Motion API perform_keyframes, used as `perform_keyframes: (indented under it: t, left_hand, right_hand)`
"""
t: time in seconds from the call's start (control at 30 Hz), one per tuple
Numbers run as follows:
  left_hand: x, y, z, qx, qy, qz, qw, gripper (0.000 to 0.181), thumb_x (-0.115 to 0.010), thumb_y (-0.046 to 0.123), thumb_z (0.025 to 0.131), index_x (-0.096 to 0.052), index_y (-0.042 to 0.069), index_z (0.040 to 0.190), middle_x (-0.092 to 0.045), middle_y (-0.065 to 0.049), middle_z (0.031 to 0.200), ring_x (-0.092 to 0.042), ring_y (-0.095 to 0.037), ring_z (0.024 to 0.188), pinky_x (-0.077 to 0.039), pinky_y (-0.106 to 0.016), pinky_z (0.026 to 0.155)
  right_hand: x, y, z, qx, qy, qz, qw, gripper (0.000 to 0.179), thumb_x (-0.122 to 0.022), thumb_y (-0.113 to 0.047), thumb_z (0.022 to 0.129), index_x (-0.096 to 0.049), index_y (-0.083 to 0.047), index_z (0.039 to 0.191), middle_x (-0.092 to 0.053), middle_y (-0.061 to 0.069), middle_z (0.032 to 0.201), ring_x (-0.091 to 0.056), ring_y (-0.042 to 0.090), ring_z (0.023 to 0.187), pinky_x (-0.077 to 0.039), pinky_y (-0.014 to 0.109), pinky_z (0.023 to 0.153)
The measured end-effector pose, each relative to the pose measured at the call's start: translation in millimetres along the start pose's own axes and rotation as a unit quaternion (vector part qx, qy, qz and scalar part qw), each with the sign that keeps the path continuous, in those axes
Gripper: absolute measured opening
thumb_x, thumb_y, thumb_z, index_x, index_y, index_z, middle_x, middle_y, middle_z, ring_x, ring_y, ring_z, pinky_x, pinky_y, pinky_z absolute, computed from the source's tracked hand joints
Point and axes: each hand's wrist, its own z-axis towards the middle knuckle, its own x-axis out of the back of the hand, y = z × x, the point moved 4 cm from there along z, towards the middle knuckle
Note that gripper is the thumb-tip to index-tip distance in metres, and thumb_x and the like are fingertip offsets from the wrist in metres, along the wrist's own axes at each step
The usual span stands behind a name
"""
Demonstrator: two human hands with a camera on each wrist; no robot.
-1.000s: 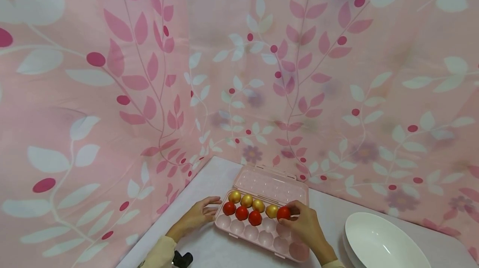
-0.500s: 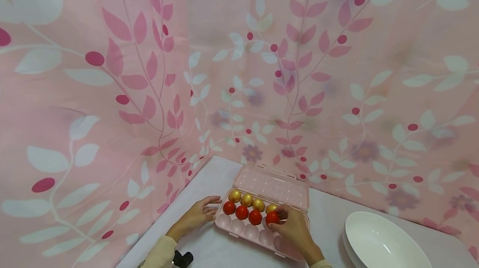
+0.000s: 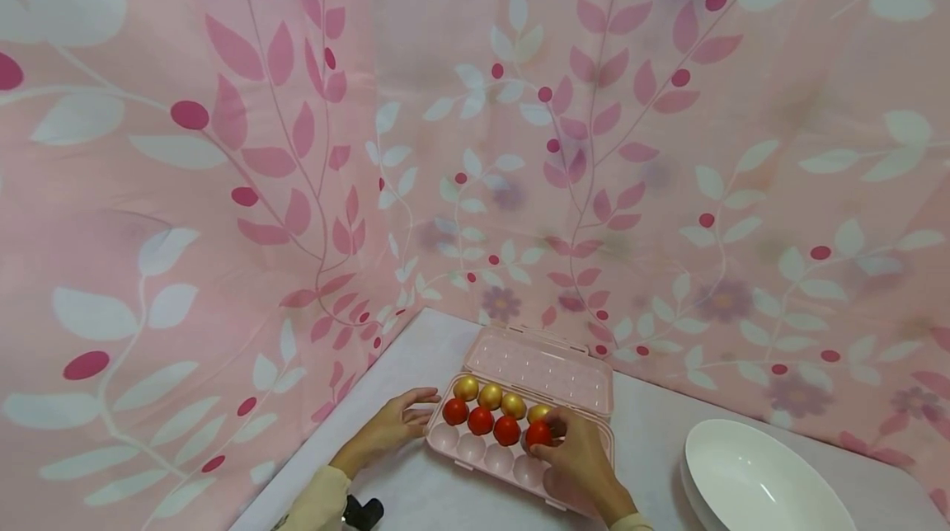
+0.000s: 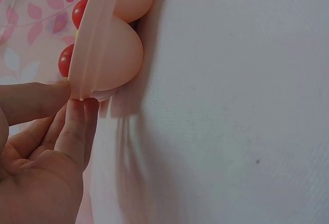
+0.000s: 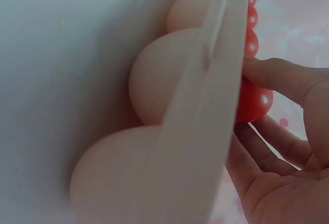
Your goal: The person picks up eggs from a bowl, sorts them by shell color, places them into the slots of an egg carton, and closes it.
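Note:
A pink plastic egg box (image 3: 496,465) lies with its lid (image 3: 538,366) folded back. Gold eggs (image 3: 490,396) fill part of its back row. In front of them sit red eggs (image 3: 480,420). My right hand (image 3: 581,453) holds another red egg (image 3: 538,433) at the right end of that red row; the right wrist view shows thumb and fingers around this egg (image 5: 254,102), low at the rim. At the box's left end, my left hand (image 3: 396,424) pinches the rim, thumb above and fingers below in the left wrist view. The right hand covers the box's right-hand hollows.
A large white bowl (image 3: 757,473) stands to the right of the box on the white tabletop (image 3: 423,481). A black object (image 3: 363,513) shows beside the left sleeve. Pink leaf-patterned cloth (image 3: 475,143) rises behind and along the left side.
My right hand has carried the red egg left and down from the right side of the box to the end of the red row. The left hand stays at the rim.

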Motion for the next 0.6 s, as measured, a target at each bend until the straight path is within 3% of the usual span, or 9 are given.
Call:
perform_keyframes:
  t: [0.33, 0.6]
  left_hand:
    - [0.5, -0.4, -0.3, 0.001, 0.0, -0.004, 1.0, 0.06, -0.058, -0.008, 0.089, -0.035, -0.007, 0.145, -0.043, -0.027, 0.142, -0.05, -0.04, 0.126, -0.049, -0.036, 0.096]
    - [-0.1, -2.2, 0.2, -0.003, -0.003, -0.007, 1.0, 0.061, -0.059, -0.007, 0.089, -0.035, -0.008, 0.145, -0.043, -0.027, 0.142, -0.05, -0.041, 0.126, -0.05, -0.035, 0.095]
  right_hand:
    - [-7, 0, 1.6, -0.032, 0.009, -0.013, 0.9994, 0.044, -0.09, -0.015, 0.067, -0.067, -0.013, 0.105, -0.066, -0.001, 0.095, -0.06, 0.017, 0.088, -0.057, 0.04, 0.083]
    - [-12, 1, 2.1, -0.04, 0.021, -0.052, 0.9976, 0.044, -0.091, -0.014, 0.065, -0.065, -0.012, 0.101, -0.064, -0.001, 0.09, -0.057, 0.016, 0.08, -0.058, 0.038, 0.08]
